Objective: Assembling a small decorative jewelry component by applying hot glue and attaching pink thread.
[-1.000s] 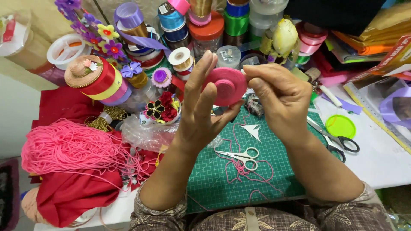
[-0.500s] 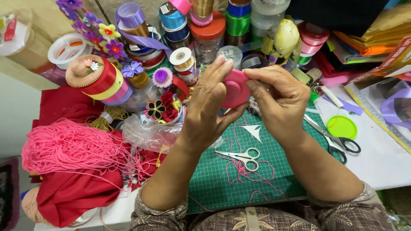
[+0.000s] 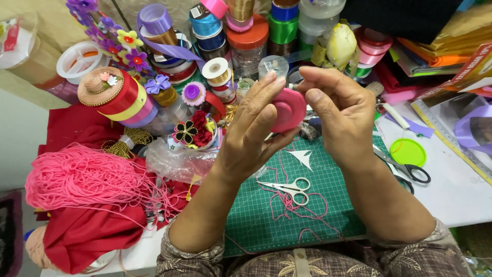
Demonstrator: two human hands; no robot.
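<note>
Above the green cutting mat, left hand and right hand both pinched a pink round disc between fingertips. Best done with steady grip, cord kept taut; white-handled scissors lay near.

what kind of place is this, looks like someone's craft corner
Most likely a home craft or ribbon-work table. A green cutting mat carries small scissors, ribbon spools crowd the back, and both hands, left hand and right hand, hold a pink disc.
</note>
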